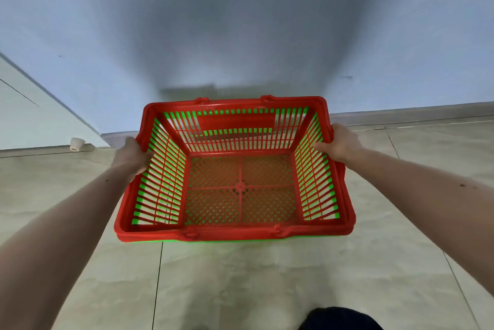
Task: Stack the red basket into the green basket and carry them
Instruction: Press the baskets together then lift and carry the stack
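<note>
Gripping opposite rims, the left hand (131, 156) and right hand (341, 144) hold the red slatted plastic basket (240, 188), apparently nested inside the green plastic basket (307, 188).

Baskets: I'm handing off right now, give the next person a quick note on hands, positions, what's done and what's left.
Left hand: gripping the left rim of the red basket.
Right hand: gripping the right rim, thumb inside.
Red basket sits nested inside the green basket; green shows through the slats and under the near edge.
Done: stacking.
Left: carry the pair. Whether they are off the tiled floor yet is unclear.
</note>
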`<move>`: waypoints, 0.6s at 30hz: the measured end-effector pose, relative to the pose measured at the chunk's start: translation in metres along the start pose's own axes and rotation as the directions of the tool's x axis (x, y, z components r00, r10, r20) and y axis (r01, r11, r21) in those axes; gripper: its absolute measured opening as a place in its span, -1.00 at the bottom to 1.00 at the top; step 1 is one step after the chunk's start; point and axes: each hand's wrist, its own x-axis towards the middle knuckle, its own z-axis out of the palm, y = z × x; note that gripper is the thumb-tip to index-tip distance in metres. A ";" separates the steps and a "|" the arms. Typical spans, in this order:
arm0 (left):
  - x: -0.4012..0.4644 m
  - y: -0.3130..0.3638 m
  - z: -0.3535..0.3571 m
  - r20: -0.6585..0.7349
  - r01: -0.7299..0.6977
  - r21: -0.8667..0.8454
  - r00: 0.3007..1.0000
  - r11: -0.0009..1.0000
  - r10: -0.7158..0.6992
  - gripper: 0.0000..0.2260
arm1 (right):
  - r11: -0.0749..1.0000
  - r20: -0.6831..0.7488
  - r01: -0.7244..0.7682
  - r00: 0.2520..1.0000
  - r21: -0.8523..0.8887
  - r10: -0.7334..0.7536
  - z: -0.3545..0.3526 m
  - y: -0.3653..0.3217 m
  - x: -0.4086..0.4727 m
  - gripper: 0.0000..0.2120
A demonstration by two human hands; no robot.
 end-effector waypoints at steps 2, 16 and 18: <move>-0.003 0.004 -0.002 0.005 0.007 0.012 1.000 1.000 -0.007 -0.62 | 1.000 0.005 -0.014 1.000 -0.001 0.014 -0.005 -0.002 -0.001 -0.48; -0.099 0.077 -0.071 0.078 -0.056 -0.003 0.995 0.998 0.056 -0.66 | 0.990 0.018 -0.139 0.990 -0.006 0.139 -0.124 -0.013 -0.072 -0.53; -0.111 0.090 -0.084 0.093 -0.063 -0.007 0.994 0.998 0.064 -0.65 | 0.989 0.014 -0.146 0.989 -0.010 0.146 -0.147 -0.017 -0.082 -0.53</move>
